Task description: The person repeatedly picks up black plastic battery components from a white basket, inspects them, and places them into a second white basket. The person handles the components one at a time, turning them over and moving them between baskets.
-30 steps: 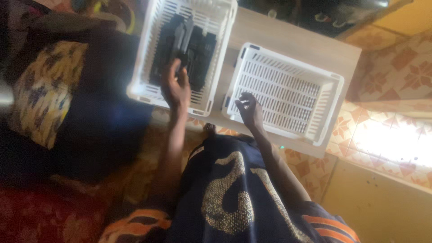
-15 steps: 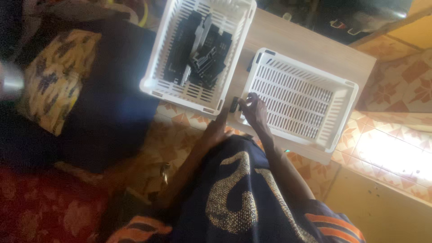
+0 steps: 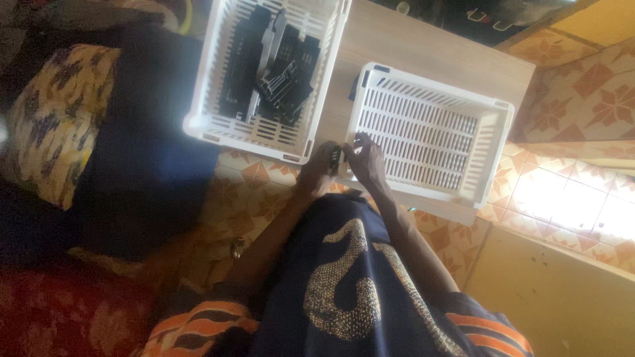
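Two white slotted plastic baskets stand on a light wooden table [image 3: 423,46]. The left basket [image 3: 205,125] holds several flat black parts [image 3: 284,73]. The right basket [image 3: 493,149] shows only its slotted floor. My left hand [image 3: 319,170] and my right hand [image 3: 366,162] meet at the table's near edge, between the baskets. Together they hold a small black part [image 3: 335,158]. My right hand's fingers also touch the near corner of the right basket.
A dark blue cushion [image 3: 152,165] and a yellow patterned cloth [image 3: 49,119] lie to the left. Orange patterned floor tiles [image 3: 569,192] spread under and to the right of the table. My dark patterned garment [image 3: 344,277] fills the lower middle.
My left hand left the left basket with a small black part and came to the table's near edge. It now meets my right hand, which stayed at the right basket's corner.
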